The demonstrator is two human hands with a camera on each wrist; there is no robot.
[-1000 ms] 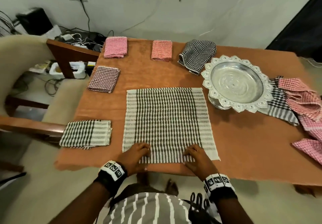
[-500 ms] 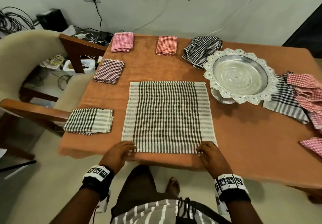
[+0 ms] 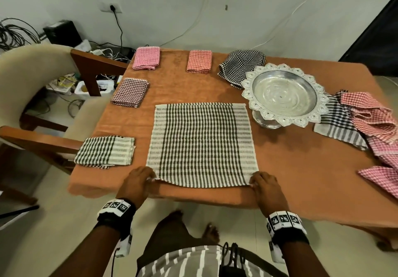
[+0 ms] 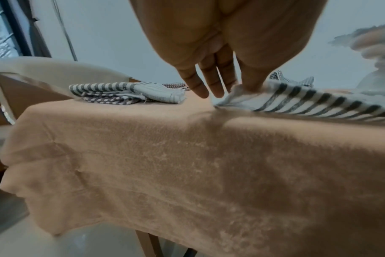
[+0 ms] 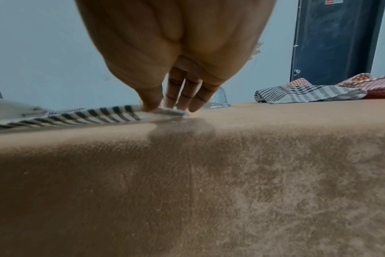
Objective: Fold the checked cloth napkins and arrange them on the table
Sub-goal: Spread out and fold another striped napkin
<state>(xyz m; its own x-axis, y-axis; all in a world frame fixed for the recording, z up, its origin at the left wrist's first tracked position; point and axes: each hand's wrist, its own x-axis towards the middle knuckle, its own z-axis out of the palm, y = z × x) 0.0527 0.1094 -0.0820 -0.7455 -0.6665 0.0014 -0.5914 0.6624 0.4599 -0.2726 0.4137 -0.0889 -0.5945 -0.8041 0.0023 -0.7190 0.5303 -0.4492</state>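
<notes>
Soft indoor light, blurred wide-angle edges

The table (image 3: 290,164) (orange-covered) bears checked napkins (image 3: 202,143) and a silver tray (image 3: 284,93).

A large square cotton napkin in black-and-cream check with striped side borders (image 3: 202,144) lies spread flat at the table's 6 o'clock edge, its two near corners lifted slightly off the cloth-covered top. Folded into small rectangles lie a matching black-and-cream napkin (image 3: 105,150) at 9 o'clock of it, a maroon-checked one (image 3: 130,92) at 10, a pink-checked one (image 3: 146,58) at 11 and an orange-red checked one (image 3: 199,61) at 12. A black-and-white gingham napkin (image 3: 240,66) sits loosely bunched at 1 o'clock, and at 3 o'clock an unfolded grey-striped checked napkin (image 3: 339,129) lies under a rumpled heap of red and pink checked napkins (image 3: 375,124).
</notes>
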